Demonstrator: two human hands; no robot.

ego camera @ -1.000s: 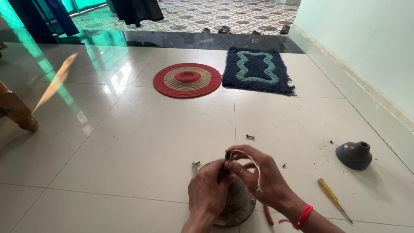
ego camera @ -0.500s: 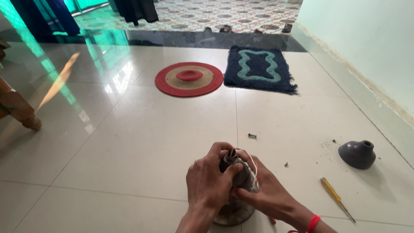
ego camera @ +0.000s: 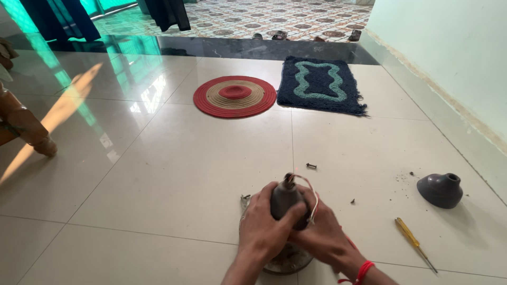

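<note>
Both my hands wrap a dark grey bell-shaped metal part (ego camera: 285, 201) with thin red and white wires (ego camera: 315, 203) coming out of its top. My left hand (ego camera: 262, 228) grips it from the left and front. My right hand (ego camera: 323, 236), with a red thread on the wrist, holds it from the right and below. The part stands on a round metal base (ego camera: 288, 262) on the tiled floor, which is mostly hidden under my hands.
A dark grey cup-shaped cover (ego camera: 440, 189) and a yellow-handled screwdriver (ego camera: 414, 243) lie to the right. A small bolt (ego camera: 311, 166) and a screw (ego camera: 352, 201) lie on the tiles. Farther off are a round red mat (ego camera: 234, 96) and a dark blue rug (ego camera: 320, 85). A wooden furniture leg (ego camera: 24, 129) is at left.
My hands have closed more fully around the grey part, the left moving over its front. The view has shifted slightly.
</note>
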